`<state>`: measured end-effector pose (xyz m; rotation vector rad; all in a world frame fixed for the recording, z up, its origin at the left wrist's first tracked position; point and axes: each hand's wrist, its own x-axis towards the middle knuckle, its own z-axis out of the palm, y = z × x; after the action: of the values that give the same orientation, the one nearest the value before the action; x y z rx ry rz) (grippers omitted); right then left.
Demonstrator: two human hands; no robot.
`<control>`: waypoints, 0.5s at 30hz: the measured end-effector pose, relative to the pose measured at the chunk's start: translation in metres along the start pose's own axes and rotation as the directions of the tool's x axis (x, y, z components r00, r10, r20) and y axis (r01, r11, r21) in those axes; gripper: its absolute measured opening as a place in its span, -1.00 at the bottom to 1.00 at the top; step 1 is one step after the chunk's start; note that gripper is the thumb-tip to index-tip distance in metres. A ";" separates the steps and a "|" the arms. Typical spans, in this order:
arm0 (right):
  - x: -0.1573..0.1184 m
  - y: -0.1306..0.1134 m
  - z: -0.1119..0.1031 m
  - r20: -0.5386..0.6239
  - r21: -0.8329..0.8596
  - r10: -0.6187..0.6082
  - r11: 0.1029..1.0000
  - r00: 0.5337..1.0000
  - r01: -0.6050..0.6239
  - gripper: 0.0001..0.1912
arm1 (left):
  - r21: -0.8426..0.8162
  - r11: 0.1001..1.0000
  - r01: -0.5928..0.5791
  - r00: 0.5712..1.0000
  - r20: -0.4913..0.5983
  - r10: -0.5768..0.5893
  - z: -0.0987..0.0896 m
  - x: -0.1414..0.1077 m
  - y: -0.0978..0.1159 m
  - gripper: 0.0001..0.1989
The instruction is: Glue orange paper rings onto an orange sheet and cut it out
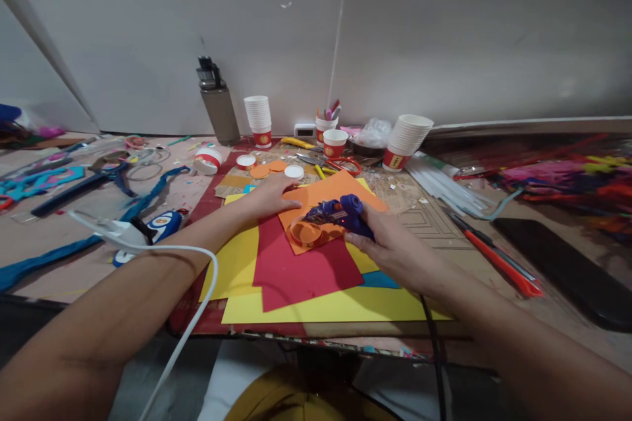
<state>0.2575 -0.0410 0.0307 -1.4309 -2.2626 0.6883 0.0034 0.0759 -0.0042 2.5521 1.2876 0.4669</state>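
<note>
My right hand [382, 247] is wrapped round a blue hot glue gun [348, 210], whose cord runs down toward the table edge. Its nozzle end points left, close above a short round ring [306, 231] with an orange inside. That ring rests on a sheet of orange paper [328, 192]. On the left edge of the same sheet lies my left hand [274, 197], its fingers stretched out and holding nothing. Underneath are a red paper sheet [309, 276], yellow paper [320, 308] and a bit of blue paper [380, 279].
Orange discs [269, 168] and scissors [340, 164] lie behind the papers. Stacked paper cups [407, 141] and a bottle [220, 112] stand near the wall. A red utility knife [503, 263] and a phone [567, 273] are at right. A white cable [202, 253] crosses my left forearm.
</note>
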 end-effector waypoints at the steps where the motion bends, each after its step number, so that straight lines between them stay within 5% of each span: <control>1: 0.000 0.001 0.000 0.002 -0.009 0.002 1.000 1.000 -0.002 -0.75 | 0.019 1.000 -0.003 1.000 0.003 0.003 0.001 0.002 0.000 -0.54; 6: -0.001 0.004 0.001 0.011 -0.020 -0.022 1.000 1.000 0.022 -0.70 | 0.071 0.997 -0.002 0.998 0.063 -0.002 0.001 0.015 0.004 -0.55; 15: -0.003 -0.001 -0.003 0.055 -0.040 -0.017 0.999 0.998 0.019 -0.76 | -0.156 0.960 0.234 0.968 0.128 -0.215 0.001 0.025 0.009 -0.73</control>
<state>0.2603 -0.0437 0.0335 -1.4248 -2.3408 0.6878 0.0246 0.0909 0.0020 2.2266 1.4117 0.3668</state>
